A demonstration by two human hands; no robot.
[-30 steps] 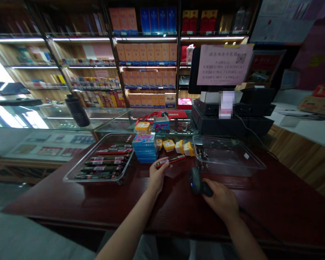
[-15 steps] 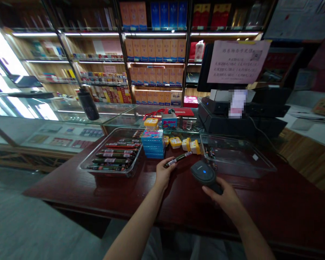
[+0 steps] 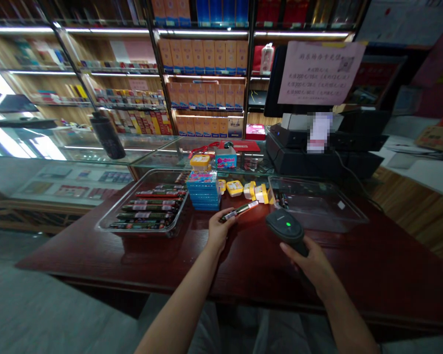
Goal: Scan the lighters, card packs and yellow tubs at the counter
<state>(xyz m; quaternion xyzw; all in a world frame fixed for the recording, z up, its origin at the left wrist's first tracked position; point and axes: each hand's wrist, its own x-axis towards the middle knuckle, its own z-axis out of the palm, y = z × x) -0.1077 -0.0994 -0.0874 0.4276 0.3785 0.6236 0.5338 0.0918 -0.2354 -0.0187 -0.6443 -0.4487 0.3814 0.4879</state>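
Observation:
My left hand (image 3: 218, 229) pinches one end of a slim packaged stick (image 3: 239, 210), held just above the dark red counter (image 3: 140, 255). My right hand (image 3: 307, 259) is closed round the handle of a black barcode scanner (image 3: 285, 227) with a green light lit on its head. The scanner's head points toward the stick, a short gap between them. A clear tray (image 3: 133, 227) with several similar sticks lies to the left. A stack of blue boxes (image 3: 203, 191) stands behind my left hand.
A second clear tray (image 3: 349, 216), holding a few sticks at its left end, lies to the right. Small yellow packs (image 3: 251, 190) sit between the trays. A till with a screen and pink notice (image 3: 319, 73) stands behind. Glass display cases and stocked shelves fill the back.
The scanner has been lifted off the counter and tipped up toward the stick, and its light went from blue to green. My left hand raised the stick slightly.

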